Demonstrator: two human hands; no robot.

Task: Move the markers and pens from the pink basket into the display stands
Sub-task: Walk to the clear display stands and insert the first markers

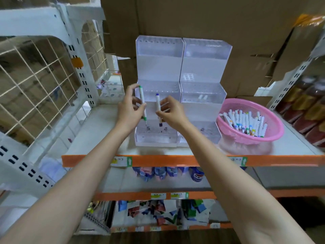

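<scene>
Green marker (142, 104): was pinched upright in left hand (131, 110).
Purple marker (158, 110): was gripped upright in right hand (171, 111).
Display stand (154, 137): sat under both hands; each tip likely needed centring over a hole, then lowering straight.
Pink basket (276, 128): lay right of right hand, holding many markers (246, 122).

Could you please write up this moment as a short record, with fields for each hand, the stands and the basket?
left hand: holds a green marker upright over the left stand's lowest tier
right hand: pinches a purple marker upright, beside the green one
left stand: clear, three tiers
right stand: same shape, touching the left stand's side
pink basket: on the shelf, right of the stands
loose markers: many, lying in the basket
</scene>
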